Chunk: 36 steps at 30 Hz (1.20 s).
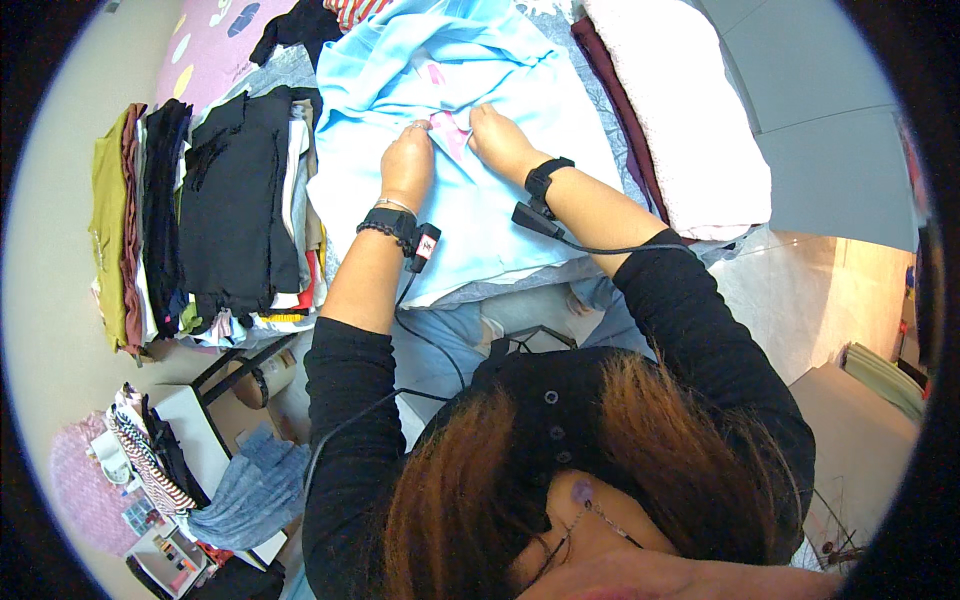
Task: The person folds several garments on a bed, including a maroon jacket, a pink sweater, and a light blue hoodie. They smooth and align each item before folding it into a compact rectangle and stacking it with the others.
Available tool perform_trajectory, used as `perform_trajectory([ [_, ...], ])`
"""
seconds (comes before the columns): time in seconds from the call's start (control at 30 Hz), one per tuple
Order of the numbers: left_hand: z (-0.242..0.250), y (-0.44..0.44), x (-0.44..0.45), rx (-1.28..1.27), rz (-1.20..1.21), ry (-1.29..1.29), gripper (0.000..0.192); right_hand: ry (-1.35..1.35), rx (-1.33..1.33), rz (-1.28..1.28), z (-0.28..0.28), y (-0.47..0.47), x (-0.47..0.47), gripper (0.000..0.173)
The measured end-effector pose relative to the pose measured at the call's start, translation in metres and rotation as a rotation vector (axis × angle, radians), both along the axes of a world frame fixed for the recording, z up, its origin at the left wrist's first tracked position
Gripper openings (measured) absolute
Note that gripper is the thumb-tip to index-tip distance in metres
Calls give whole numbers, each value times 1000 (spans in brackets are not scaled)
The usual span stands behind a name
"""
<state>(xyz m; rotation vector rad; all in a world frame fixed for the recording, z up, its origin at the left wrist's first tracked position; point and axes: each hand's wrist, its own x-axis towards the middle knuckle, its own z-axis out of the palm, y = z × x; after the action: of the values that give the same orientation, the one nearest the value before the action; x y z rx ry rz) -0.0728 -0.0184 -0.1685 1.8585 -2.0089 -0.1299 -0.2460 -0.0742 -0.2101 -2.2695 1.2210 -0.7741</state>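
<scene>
A light blue garment (pixel 480 217) with a pink print lies spread out before me, its upper part bunched in loose folds. My left hand (pixel 409 161) pinches the fabric just left of the print, fingertips turned in. Gripping the same cloth to the right of the print is my right hand (pixel 504 142), a short gap away. Both wrists wear black straps with cabled devices. Under the garment's near edge, other pale and grey cloth shows.
Stacks of folded clothes, including black ones (pixel 232 202) and an olive one (pixel 112 225), stand at the left. A thick white folded textile (pixel 690 127) lies on the right over a maroon one (pixel 619 105). At lower left, clothes (pixel 251 487) drape over a white surface.
</scene>
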Motion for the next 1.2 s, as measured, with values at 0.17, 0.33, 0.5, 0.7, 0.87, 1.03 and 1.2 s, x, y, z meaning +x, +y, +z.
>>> perform_trajectory([
  [0.17,1,5,-6,98,125,165,19,-188,230,12,-2,-3,-13,15],
  [0.33,-5,24,-7,163,303,421,17,-475,571,7,-8,-6,-23,17],
  [0.5,-1,16,-15,-172,0,291,13,-407,442,89,-3,0,-10,18],
  [0.7,8,-11,-18,-48,-233,179,13,-509,659,112,4,1,2,16],
  [0.87,0,-16,-12,60,-230,203,14,-561,845,94,-3,-4,-6,18],
  [1.03,-6,-19,-13,86,-157,268,15,-627,934,105,-3,-6,-7,20],
  [1.2,-10,-16,-18,17,-23,344,17,-456,853,142,-3,-8,-8,19],
])
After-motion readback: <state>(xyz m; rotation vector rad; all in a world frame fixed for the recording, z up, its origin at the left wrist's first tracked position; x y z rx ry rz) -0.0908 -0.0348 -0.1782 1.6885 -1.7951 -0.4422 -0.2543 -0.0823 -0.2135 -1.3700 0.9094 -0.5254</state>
